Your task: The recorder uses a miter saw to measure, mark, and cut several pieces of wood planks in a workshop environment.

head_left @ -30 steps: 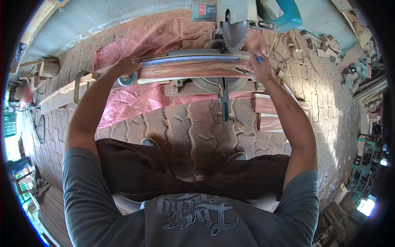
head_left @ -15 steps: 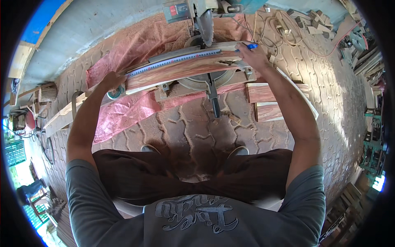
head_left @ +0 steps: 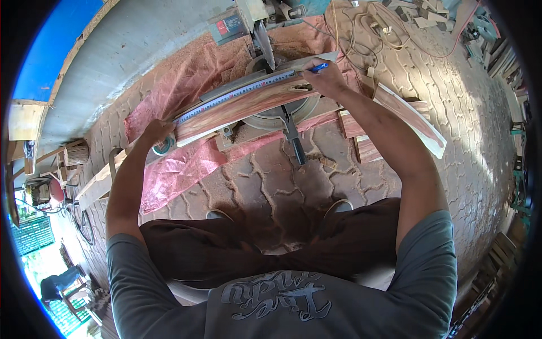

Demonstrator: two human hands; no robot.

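Observation:
A reddish-brown wooden plank (head_left: pixel 237 107) with pale edges lies across the base of a miter saw (head_left: pixel 263 45). Along its far side stretches the blade of a tape measure (head_left: pixel 234 94). My left hand (head_left: pixel 158 132) is closed around the round teal tape case (head_left: pixel 164 146) at the plank's left end. My right hand (head_left: pixel 327 79) grips a blue pen (head_left: pixel 319 68), its fingertips close to the tape's far end, beside a dark crack in the wood. The pen's tip is hidden by the hand. Above the plank, the saw's toothed disc is raised.
Cut wood pieces (head_left: pixel 412 118) lie on the paving at the right. Pink sheeting (head_left: pixel 180 175) spreads beneath the saw, whose handle (head_left: pixel 296 150) points toward me. Cables (head_left: pixel 389 42) coil at the back right, near scrap wood (head_left: pixel 429 14). A grey panel (head_left: pixel 118 62) stands at the far left.
My right hand has moved left along the plank with the pen, closer to the tape's end. My left hand still holds the tape case. The whole view has shifted slightly.

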